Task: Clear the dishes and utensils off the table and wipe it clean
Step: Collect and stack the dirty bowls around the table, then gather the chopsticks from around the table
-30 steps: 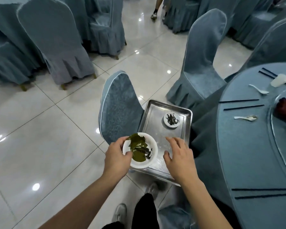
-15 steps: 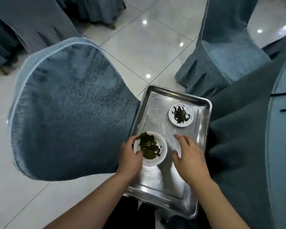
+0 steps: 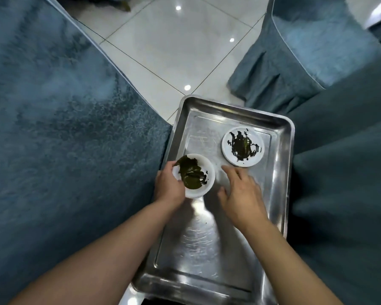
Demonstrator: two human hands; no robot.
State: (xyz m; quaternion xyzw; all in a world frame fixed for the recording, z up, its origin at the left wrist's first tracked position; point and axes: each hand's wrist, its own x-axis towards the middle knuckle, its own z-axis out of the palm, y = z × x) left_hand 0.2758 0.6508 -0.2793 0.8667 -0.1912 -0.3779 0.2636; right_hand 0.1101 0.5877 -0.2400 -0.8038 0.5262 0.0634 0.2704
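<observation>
Stainless steel fills the middle of the view: a rectangular metal tray (image 3: 277, 190) with a raised rim, scratched and shiny on its bare floor; it sits between a blue fabric-covered chair back (image 3: 64, 128) on the left and dark blue-grey cloth (image 3: 339, 172) hanging on the right. On the tray's near-left part is a small white bowl (image 3: 207, 172) with wet green leaves and dark scraps inside; the left hand (image 3: 169, 186) grips it at its left rim, thumb over the edge and fingers curled under or behind it; whether the bowl rests on the tray floor or is held just above it is hard to tell. Just to the right, the right hand (image 3: 242, 190) is unclenched and holds nothing, its fingers spread and relaxed over the tray floor, apart from the bowl. Farther back on the tray's right side lies a small white dish (image 3: 229, 155) smeared with dark sauce, clear of both hands. Pale glossy floor tiles (image 3: 174, 51) show beyond, and a second covered chair (image 3: 295, 62) stands at the upper right.
</observation>
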